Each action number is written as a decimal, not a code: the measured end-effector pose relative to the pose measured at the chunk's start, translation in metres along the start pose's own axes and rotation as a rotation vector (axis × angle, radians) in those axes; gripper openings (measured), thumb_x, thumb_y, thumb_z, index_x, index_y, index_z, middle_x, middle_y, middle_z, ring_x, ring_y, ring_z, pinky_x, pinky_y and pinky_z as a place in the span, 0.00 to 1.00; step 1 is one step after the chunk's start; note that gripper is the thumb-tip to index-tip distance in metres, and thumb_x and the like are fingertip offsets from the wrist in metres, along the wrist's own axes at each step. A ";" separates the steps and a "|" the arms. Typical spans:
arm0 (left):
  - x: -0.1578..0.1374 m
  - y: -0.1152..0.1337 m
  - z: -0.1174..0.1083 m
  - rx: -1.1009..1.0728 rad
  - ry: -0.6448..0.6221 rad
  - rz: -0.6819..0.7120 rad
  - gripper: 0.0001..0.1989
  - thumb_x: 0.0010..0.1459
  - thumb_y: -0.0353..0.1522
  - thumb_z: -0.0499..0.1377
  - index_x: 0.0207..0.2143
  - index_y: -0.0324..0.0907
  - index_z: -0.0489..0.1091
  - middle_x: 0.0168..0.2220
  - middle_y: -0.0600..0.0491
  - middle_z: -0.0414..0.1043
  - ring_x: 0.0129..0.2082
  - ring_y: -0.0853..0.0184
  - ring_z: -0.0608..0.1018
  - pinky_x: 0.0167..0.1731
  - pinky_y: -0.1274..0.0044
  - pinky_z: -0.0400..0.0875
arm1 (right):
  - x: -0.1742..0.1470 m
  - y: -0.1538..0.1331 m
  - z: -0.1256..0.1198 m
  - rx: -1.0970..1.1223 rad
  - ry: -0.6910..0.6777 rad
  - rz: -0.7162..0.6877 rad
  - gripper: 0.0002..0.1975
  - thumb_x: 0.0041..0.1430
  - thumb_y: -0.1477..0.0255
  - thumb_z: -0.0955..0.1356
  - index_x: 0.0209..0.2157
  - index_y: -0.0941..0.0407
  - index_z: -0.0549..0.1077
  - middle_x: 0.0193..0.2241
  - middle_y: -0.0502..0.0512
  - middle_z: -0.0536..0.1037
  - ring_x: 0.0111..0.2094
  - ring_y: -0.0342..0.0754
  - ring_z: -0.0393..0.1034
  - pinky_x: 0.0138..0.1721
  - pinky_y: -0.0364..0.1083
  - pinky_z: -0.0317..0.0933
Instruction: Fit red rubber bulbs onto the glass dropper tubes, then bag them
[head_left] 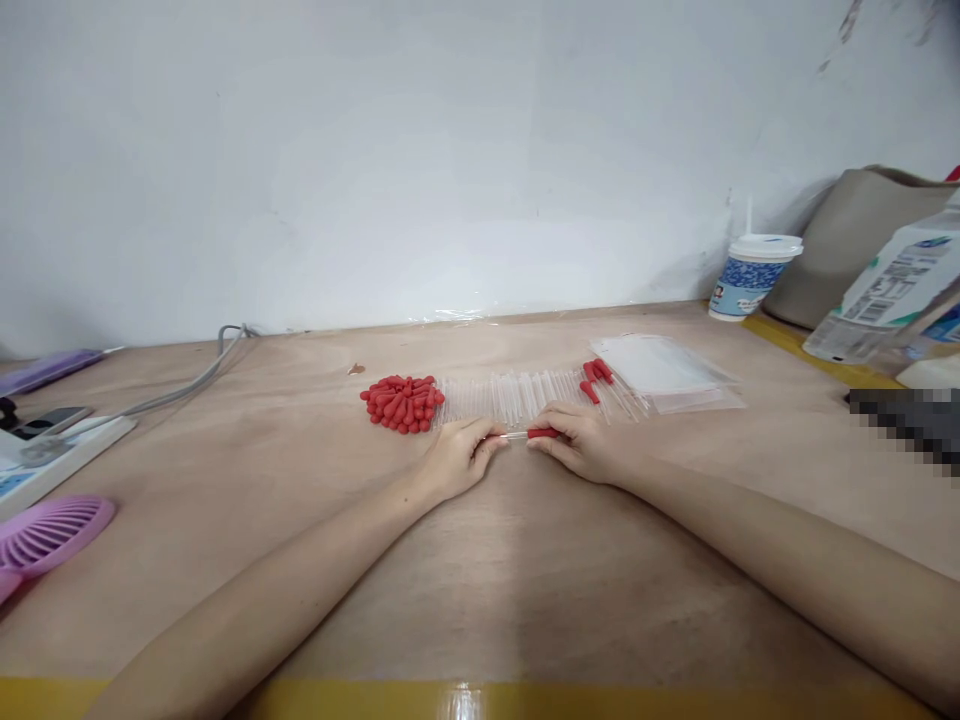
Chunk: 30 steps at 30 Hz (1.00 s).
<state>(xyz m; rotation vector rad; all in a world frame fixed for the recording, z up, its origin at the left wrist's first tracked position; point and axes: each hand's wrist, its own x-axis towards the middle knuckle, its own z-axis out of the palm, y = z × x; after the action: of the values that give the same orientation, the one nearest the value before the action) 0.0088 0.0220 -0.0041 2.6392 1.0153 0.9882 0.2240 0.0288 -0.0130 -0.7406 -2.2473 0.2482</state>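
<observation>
Between my hands lies a clear thin tube [515, 435], level and just above the table. My left hand [463, 455] pinches its left end. My right hand [574, 442] is closed on a red rubber bulb [543, 433] that sits at the tube's right end; how far the tube goes into it is hidden. Behind my hands lies a row of clear tubes [510, 395]. A heap of red rubber bulbs [403, 404] is at the row's left end. At its right end, a few tubes with red bulbs [598, 372] on them lie together.
Clear plastic bags [660, 370] lie behind my right hand. Far right stand a lidded paper cup [752, 280], a plastic bottle [885, 285] and a grey container [825, 240]. At left are a power strip [82, 450] with its cable [187, 388] and a pink fan [56, 535].
</observation>
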 end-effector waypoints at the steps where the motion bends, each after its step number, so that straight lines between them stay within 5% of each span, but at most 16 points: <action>1: 0.000 0.000 0.000 -0.003 0.007 -0.004 0.09 0.59 0.32 0.51 0.33 0.39 0.69 0.28 0.52 0.72 0.26 0.70 0.72 0.28 0.79 0.67 | 0.001 0.000 0.000 0.027 0.015 0.020 0.06 0.57 0.71 0.64 0.34 0.56 0.71 0.29 0.53 0.71 0.31 0.44 0.66 0.32 0.44 0.62; 8: -0.002 0.000 -0.001 -0.005 0.110 0.001 0.13 0.59 0.34 0.51 0.44 0.38 0.65 0.37 0.49 0.72 0.34 0.68 0.73 0.34 0.76 0.68 | 0.011 -0.006 -0.006 0.392 0.245 0.329 0.15 0.51 0.65 0.68 0.40 0.55 0.67 0.27 0.51 0.72 0.29 0.43 0.68 0.30 0.44 0.64; 13: -0.002 -0.001 -0.001 -0.017 0.112 -0.017 0.13 0.60 0.34 0.49 0.45 0.38 0.62 0.39 0.48 0.69 0.38 0.66 0.72 0.38 0.74 0.68 | 0.030 0.016 -0.050 0.532 0.387 0.555 0.17 0.45 0.63 0.70 0.35 0.56 0.66 0.27 0.51 0.71 0.24 0.41 0.65 0.23 0.41 0.59; 18: -0.002 0.001 -0.001 0.002 0.013 -0.036 0.12 0.60 0.35 0.49 0.42 0.40 0.65 0.38 0.49 0.69 0.39 0.66 0.72 0.38 0.74 0.67 | 0.039 0.058 -0.085 0.093 0.386 0.771 0.10 0.45 0.66 0.69 0.30 0.56 0.70 0.20 0.49 0.70 0.22 0.42 0.63 0.24 0.42 0.56; 22: -0.001 0.001 -0.001 0.025 -0.018 -0.048 0.11 0.60 0.35 0.48 0.40 0.40 0.66 0.37 0.49 0.69 0.36 0.66 0.72 0.36 0.74 0.67 | 0.033 0.081 -0.073 -0.258 0.289 0.847 0.08 0.44 0.69 0.69 0.27 0.57 0.70 0.20 0.50 0.71 0.24 0.44 0.65 0.26 0.43 0.56; 30: 0.000 0.003 -0.002 0.026 -0.052 -0.048 0.12 0.61 0.35 0.47 0.38 0.40 0.67 0.35 0.49 0.69 0.33 0.67 0.71 0.34 0.75 0.66 | 0.025 0.082 -0.058 -0.470 0.279 0.903 0.16 0.47 0.63 0.66 0.37 0.57 0.69 0.27 0.55 0.74 0.32 0.51 0.68 0.29 0.46 0.56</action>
<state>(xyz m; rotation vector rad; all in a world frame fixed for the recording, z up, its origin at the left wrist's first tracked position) 0.0088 0.0199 -0.0013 2.6329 1.0821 0.8974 0.2869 0.1076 0.0111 -1.8919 -1.5812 0.0228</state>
